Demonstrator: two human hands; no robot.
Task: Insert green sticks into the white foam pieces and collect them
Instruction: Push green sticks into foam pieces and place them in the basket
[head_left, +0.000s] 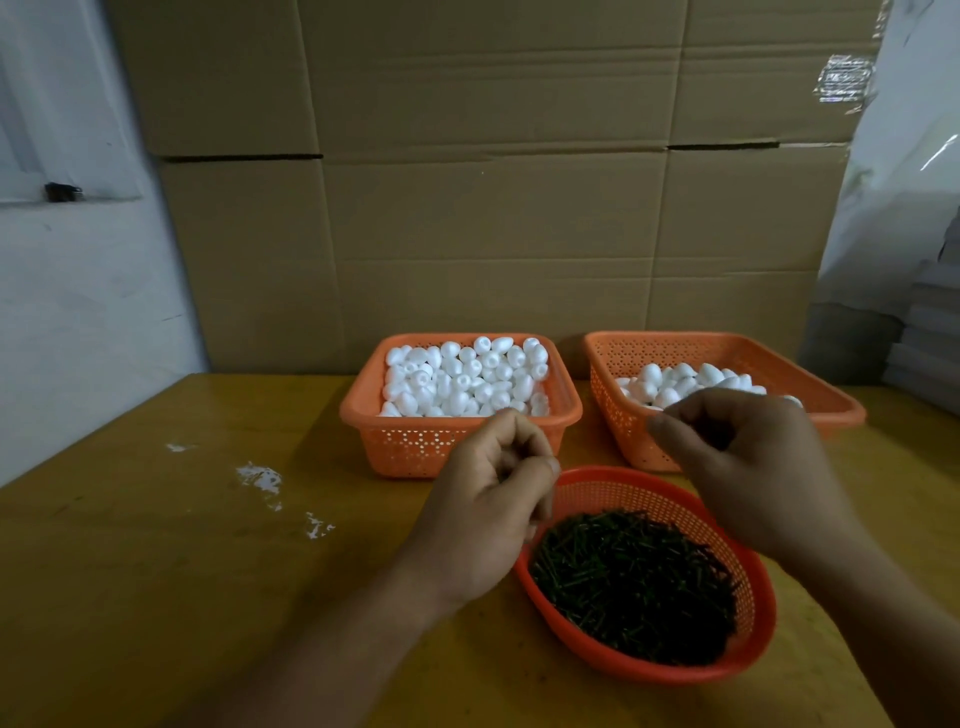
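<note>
A round orange basket (748, 571) full of short green sticks (634, 571) sits near the table's front. Behind it, the left orange basket (457, 447) is heaped with white foam pieces (467, 379). The right orange basket (623, 431) holds fewer foam pieces (685, 382). My left hand (488, 509) hovers at the round basket's left rim with its fingers curled, and a bit of white foam peeks out under the palm. Over the right basket's front edge, my right hand (748, 467) has its fingers curled round something dark that looks like green sticks.
The baskets stand on a yellow wooden table (182, 571). White foam crumbs (260, 478) lie on its left part. A wall of cardboard boxes (493, 208) rises just behind the baskets. Stacked white sheets (930, 353) sit at the far right.
</note>
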